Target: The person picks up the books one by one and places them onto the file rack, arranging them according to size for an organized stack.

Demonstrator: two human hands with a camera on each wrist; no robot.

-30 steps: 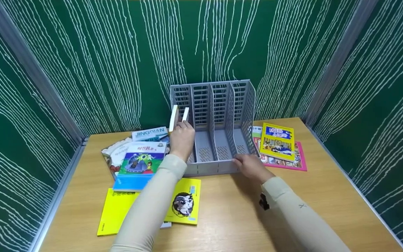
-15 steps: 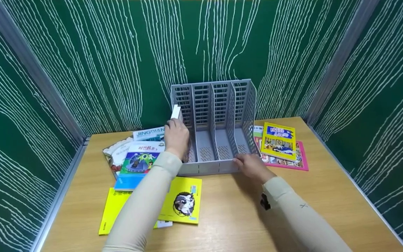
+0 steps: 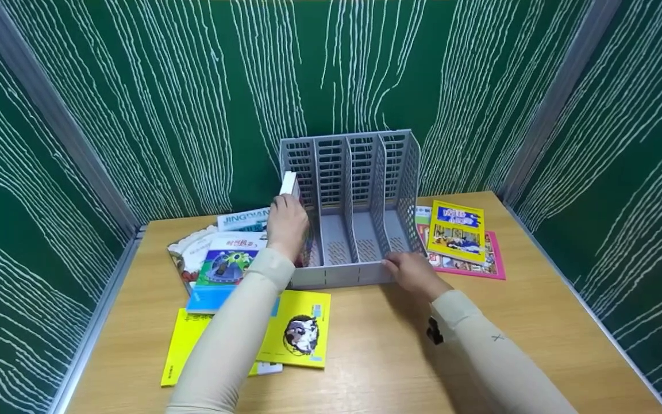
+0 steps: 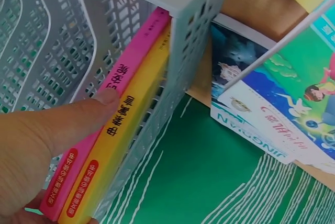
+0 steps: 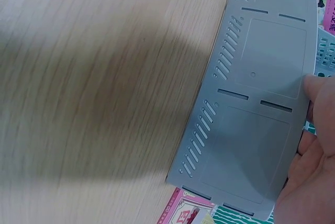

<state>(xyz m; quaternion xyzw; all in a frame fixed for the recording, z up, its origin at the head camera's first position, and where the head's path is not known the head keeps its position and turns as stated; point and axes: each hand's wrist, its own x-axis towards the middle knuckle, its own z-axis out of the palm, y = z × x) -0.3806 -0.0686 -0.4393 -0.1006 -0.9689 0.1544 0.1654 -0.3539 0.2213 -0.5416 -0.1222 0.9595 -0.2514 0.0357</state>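
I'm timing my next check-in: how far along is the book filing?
Apparently done: the pink book and yellow book stand in the leftmost section of the rack. In hand: the left hand grips both, not yet released; the right hand holds the rack's front edge. Left: the left-side pile and smaller right-side pile lie on the table, probably awaiting filing.

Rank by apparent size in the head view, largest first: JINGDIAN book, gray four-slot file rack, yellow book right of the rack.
1. Gray four-slot file rack
2. Yellow book right of the rack
3. JINGDIAN book, ranked by its visible part only, since it is partly covered
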